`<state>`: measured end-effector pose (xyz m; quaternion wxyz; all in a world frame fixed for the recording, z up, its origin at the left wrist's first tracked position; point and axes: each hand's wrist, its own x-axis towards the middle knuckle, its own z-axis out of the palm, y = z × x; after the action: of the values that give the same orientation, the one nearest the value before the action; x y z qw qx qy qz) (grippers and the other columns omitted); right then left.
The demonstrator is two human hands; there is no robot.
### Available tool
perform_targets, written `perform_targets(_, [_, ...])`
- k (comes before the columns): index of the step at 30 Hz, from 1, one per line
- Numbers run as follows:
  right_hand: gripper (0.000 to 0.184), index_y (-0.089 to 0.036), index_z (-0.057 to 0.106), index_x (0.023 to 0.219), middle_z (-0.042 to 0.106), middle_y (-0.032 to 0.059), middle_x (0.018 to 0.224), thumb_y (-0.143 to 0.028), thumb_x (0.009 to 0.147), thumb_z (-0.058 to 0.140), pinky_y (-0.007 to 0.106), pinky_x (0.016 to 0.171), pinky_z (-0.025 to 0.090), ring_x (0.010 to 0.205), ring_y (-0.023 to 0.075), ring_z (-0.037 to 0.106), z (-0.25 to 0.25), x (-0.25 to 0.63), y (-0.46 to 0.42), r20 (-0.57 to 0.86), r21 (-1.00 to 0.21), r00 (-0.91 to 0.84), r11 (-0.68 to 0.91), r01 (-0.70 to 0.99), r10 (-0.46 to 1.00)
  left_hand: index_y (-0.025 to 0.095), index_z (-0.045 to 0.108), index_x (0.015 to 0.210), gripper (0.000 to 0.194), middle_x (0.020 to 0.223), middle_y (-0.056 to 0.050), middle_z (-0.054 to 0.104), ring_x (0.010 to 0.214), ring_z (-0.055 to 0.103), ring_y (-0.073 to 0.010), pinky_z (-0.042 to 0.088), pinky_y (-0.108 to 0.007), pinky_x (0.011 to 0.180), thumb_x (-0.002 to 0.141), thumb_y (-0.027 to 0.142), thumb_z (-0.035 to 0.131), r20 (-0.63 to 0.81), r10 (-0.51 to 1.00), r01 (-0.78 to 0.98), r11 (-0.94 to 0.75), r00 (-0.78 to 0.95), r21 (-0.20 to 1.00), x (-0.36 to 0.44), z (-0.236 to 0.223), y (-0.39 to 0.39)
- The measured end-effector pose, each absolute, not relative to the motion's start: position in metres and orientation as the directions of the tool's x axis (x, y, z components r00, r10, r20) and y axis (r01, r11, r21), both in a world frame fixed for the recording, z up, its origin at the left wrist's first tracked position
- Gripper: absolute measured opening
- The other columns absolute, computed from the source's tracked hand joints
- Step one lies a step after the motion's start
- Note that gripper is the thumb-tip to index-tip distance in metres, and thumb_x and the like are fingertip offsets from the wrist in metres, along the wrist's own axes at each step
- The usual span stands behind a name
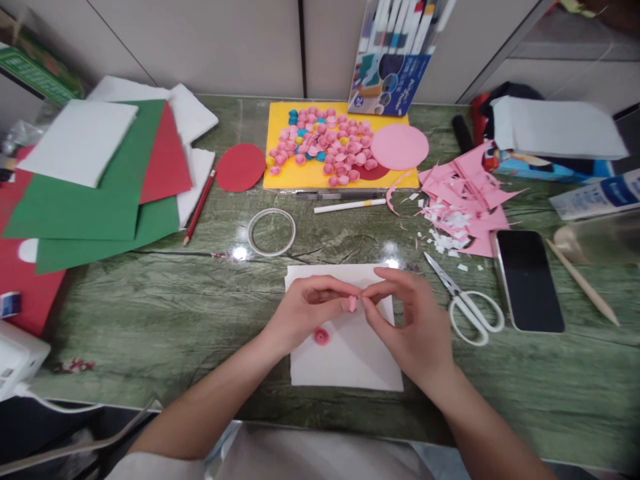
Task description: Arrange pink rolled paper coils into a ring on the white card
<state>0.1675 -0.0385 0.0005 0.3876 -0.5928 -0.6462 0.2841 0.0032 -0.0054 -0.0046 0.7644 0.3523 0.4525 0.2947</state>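
Between its thumb and index finger, my left hand (305, 310) pinches a small pink paper piece (353, 305) above a white sheet (345, 367). My right hand (417, 327) is closed in a pinch right beside that piece, thumb and index fingertips together. Whatever those fingertips hold is too small to make out. Below my left hand, a pink paper coil (321, 337) lies on the sheet, darker at its centre. White-handled scissors (473, 313) rest to the right of my right hand, blades pointing away from me.
Many pink, blue and yellow paper coils (325, 140) cover a yellow sheet (300, 179) at the back. A tape roll (271, 252), red pencil (200, 207) and coloured sheets (85, 207) lie leftward. Pink scraps (465, 193) and a phone (530, 280) lie rightward. A marker pack (390, 67) stands behind.
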Motion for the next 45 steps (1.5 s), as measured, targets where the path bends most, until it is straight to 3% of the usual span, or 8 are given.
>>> perform_targets(3, [0.045, -0.028, 0.044, 0.114, 0.066, -0.0037, 0.08, -0.011, 0.076, 0.061, 0.034, 0.075, 0.049, 0.07, 0.0133, 0.063, 0.0, 0.168, -0.039, 0.094, -0.908, 0.039, 0.069, 0.414, 0.995, 0.018, 0.072, 0.081, 0.015, 0.076, -0.002, 0.069, 0.074, 0.063, -0.0132, 0.049, -0.021, 0.064, 0.068, 0.026, 0.073, -0.498, 0.765, -0.163, 0.598, 0.408, 0.785, 0.003, -0.005, -0.005])
perform_targets(6, [0.046, -0.028, 0.044, 0.114, 0.065, -0.0043, 0.079, -0.011, 0.076, 0.061, 0.033, 0.074, 0.049, 0.07, 0.0132, 0.063, 0.001, 0.167, -0.04, 0.11, -0.923, 0.036, 0.089, 0.375, 0.993, 0.019, 0.072, 0.083, 0.016, 0.075, -0.001, 0.069, 0.071, 0.063, -0.0116, 0.049, -0.022, 0.065, 0.068, 0.025, 0.073, -0.52, 0.753, -0.166, 0.619, 0.402, 0.768, 0.003, -0.005, -0.005])
perform_targets(11, [0.047, -0.028, 0.043, 0.117, 0.066, -0.0045, 0.079, -0.011, 0.077, 0.06, 0.032, 0.074, 0.049, 0.07, 0.0129, 0.064, 0.001, 0.166, -0.041, 0.193, -0.862, 0.006, 0.167, 0.479, 0.981, 0.019, 0.072, 0.082, 0.014, 0.076, 0.0, 0.069, 0.069, 0.063, -0.0101, 0.05, -0.021, 0.068, 0.069, 0.025, 0.073, -0.515, 0.754, -0.169, 0.616, 0.407, 0.769, 0.004, -0.005, -0.005])
perform_targets(16, [0.04, -0.026, 0.046, 0.114, 0.069, -0.0058, 0.074, -0.013, 0.079, 0.06, 0.033, 0.077, 0.048, 0.065, 0.013, 0.064, 0.003, 0.167, -0.038, 0.334, -0.694, -0.063, 0.29, 0.659, 0.941, 0.019, 0.072, 0.08, 0.013, 0.078, -0.001, 0.069, 0.077, 0.063, -0.0116, 0.048, -0.023, 0.075, 0.069, 0.024, 0.073, -0.471, 0.777, -0.191, 0.582, 0.418, 0.79, 0.004, -0.006, -0.005])
perform_targets(21, [0.04, -0.027, 0.045, 0.115, 0.071, -0.0061, 0.076, -0.012, 0.081, 0.058, 0.034, 0.075, 0.047, 0.057, 0.012, 0.063, 0.004, 0.166, -0.034, 0.379, -0.664, -0.096, 0.343, 0.665, 0.92, 0.018, 0.071, 0.081, 0.015, 0.073, -0.001, 0.068, 0.073, 0.062, -0.0125, 0.049, -0.025, 0.073, 0.068, 0.025, 0.072, -0.518, 0.753, -0.185, 0.623, 0.406, 0.76, 0.005, -0.004, -0.005])
perform_targets(28, [0.032, -0.027, 0.051, 0.105, 0.072, -0.0075, 0.074, -0.011, 0.079, 0.06, 0.035, 0.074, 0.045, 0.054, 0.0116, 0.061, 0.003, 0.169, -0.034, 0.324, -0.676, -0.096, 0.302, 0.673, 0.941, 0.015, 0.068, 0.077, 0.012, 0.069, 0.0, 0.065, 0.066, 0.06, -0.0088, 0.047, -0.022, 0.068, 0.067, 0.021, 0.073, -0.531, 0.705, -0.31, 0.695, 0.47, 0.649, 0.005, -0.004, -0.004])
perform_targets(35, [0.015, -0.027, 0.056, 0.09, 0.071, -0.0074, 0.071, -0.014, 0.084, 0.054, 0.033, 0.068, 0.042, 0.053, 0.0117, 0.059, 0.009, 0.168, -0.031, 0.377, -0.577, -0.162, 0.368, 0.73, 0.912, 0.012, 0.067, 0.08, 0.012, 0.069, -0.001, 0.064, 0.066, 0.06, -0.0076, 0.047, -0.019, 0.066, 0.07, 0.018, 0.071, -0.528, 0.663, -0.361, 0.741, 0.532, 0.566, 0.003, -0.004, -0.003])
perform_targets(45, [0.019, -0.03, 0.059, 0.086, 0.069, -0.0108, 0.069, -0.016, 0.088, 0.047, 0.031, 0.071, 0.034, 0.053, 0.0103, 0.056, 0.015, 0.168, -0.032, 0.373, -0.48, -0.232, 0.401, 0.78, 0.898, 0.012, 0.067, 0.075, 0.011, 0.066, -0.001, 0.063, 0.062, 0.06, -0.0081, 0.048, -0.019, 0.063, 0.068, 0.019, 0.073, -0.545, 0.644, -0.346, 0.757, 0.536, 0.554, 0.003, -0.003, -0.002])
